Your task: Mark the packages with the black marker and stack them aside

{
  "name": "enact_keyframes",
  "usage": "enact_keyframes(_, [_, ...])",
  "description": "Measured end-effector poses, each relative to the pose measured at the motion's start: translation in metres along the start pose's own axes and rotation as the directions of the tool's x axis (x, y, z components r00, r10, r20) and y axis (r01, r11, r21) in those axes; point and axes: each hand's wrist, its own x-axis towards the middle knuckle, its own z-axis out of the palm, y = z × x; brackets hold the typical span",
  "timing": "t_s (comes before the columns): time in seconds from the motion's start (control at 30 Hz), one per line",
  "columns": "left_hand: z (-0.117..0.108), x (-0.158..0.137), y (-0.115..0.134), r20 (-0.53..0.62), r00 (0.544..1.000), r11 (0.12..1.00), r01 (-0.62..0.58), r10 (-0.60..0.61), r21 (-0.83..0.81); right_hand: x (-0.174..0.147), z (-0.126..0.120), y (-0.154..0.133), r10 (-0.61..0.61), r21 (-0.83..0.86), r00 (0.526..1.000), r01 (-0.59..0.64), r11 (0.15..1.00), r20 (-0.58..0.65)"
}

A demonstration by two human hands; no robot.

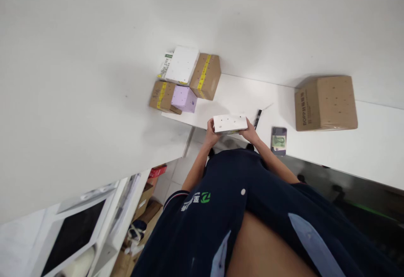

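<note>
Between my two hands is a white box [229, 123] with small dark marks on its upper face, held over the table's front edge. My left hand [211, 134] grips its left end, fingers wrapped round the side. At the right end my right hand [249, 132] grips it, some fingers hidden beneath. Just right of that hand lies a black marker pen [258, 118]. Left of the held box, a lilac box [184, 98] stands in a group with a larger white box [182, 64] and a taped brown carton [205, 76].
A smaller brown carton [162, 95] and a printed white packet [165, 65] complete the group at the left end of the white table [233, 94]. A large cardboard box [326, 103] stands right. Nearer me lies a dark phone-sized object [279, 141] with a green banknote-like picture.
</note>
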Motion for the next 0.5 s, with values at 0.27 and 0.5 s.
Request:
enact_keyframes(0.27, [0.001,-0.003,-0.002,0.062,0.981,0.983,0.182,-0.181,-0.01,0.001,-0.004,0.016,-0.043,-0.114,0.994,0.055,0.992,0.103])
enact_keyframes(0.5, [-0.046,-0.025,0.121,-0.265,0.925,0.955,-0.293,0.273,-0.038,-0.004,-0.019,0.019,-0.178,-0.268,0.972,0.214,0.939,0.154])
